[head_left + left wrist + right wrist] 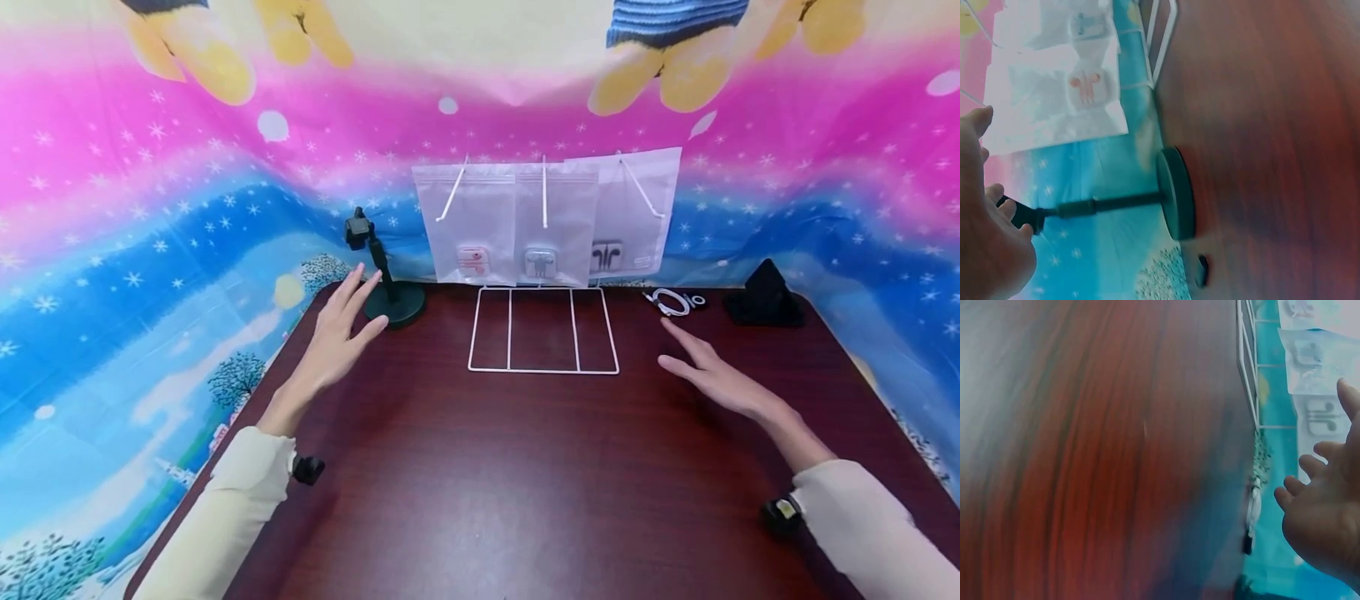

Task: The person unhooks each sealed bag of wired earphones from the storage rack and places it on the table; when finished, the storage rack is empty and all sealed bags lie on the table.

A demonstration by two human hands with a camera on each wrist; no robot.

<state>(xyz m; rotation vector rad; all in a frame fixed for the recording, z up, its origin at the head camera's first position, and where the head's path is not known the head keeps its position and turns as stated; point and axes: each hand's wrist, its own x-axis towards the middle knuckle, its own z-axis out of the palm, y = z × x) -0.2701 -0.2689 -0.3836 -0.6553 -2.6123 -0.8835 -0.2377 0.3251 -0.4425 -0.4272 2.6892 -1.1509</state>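
Both hands hover above a dark red-brown table and hold nothing. My left hand (333, 333), its fingers extended, is nearest to a dark green stand (405, 304) with a round base and a clamp on top. On the other side, my right hand (716, 375) reaches inward with fingers stretched out, just in front of a coiled white cable (670, 302). Between them at the back, a white wire rack (543, 371) has three hooks with pale zip bags. The left bag (1054, 119) contains pink earphones (1087, 87), the middle one white-looking earphones (541, 262), the right one dark earphones (606, 256).
A black angular holder (765, 296) stands at the back right corner. Beside the cable lies a small round white item (698, 300). A printed cloth (517, 100) with snowflakes hangs around the table's back and sides. A small black object (1202, 270) lies by the stand's base.
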